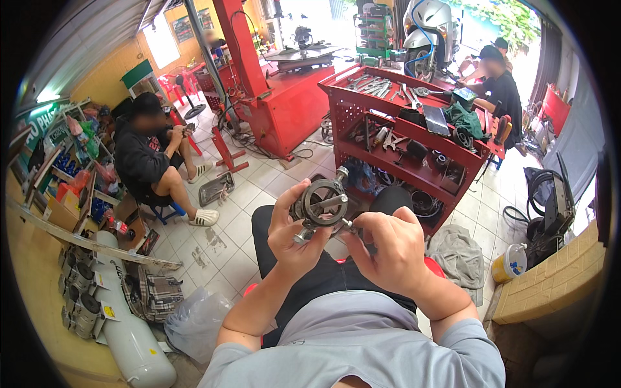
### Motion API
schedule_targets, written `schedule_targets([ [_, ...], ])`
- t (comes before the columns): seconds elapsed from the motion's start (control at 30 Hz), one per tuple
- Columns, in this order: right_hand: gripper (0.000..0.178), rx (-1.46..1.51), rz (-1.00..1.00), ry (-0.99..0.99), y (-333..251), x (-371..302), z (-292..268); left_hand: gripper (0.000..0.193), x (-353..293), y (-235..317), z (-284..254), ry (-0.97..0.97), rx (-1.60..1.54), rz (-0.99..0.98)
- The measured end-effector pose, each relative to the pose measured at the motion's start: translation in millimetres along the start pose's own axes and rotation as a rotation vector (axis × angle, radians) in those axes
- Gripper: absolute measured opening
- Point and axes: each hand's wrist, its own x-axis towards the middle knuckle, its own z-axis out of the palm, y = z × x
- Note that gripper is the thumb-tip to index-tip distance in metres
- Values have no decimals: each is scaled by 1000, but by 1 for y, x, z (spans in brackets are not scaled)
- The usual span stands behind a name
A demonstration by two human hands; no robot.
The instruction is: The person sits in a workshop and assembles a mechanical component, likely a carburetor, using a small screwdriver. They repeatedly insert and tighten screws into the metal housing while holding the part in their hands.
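Above my lap, my left hand is closed round a dark ring-shaped metal part. A thick bolt stands out of its middle, and smaller screws stick out around the rim; its exact kind I cannot make out. From the right, my right hand has its thumb and fingers pinched at a small screw on the lower right of the rim. The curled fingers partly hide that screw. Both hands meet at the one part, just in front of the red tool trolley.
The red tool trolley bears several wrenches. Left, a person in dark clothes sits near a metal tray. Another person sits behind the trolley. A grey gas cylinder, grey cloth and white bucket lie around me.
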Motion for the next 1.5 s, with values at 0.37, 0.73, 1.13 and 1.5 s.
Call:
schedule_targets([
  [0.37, 21, 24, 26, 0, -2, 1, -1, 71, -1, -1, -3, -42, 51, -7],
  [0.73, 23, -32, -24, -14, 4, -1, 2, 67, -1, -2, 1, 1, -35, 10],
  [1.13, 23, -35, -12, -10, 3, 0, 1, 64, -5, -8, 4, 61, -110, 29],
  [1.5, 23, -26, -5, -4, 3, 0, 0, 50, -4, -5, 7, 81, -131, -18],
])
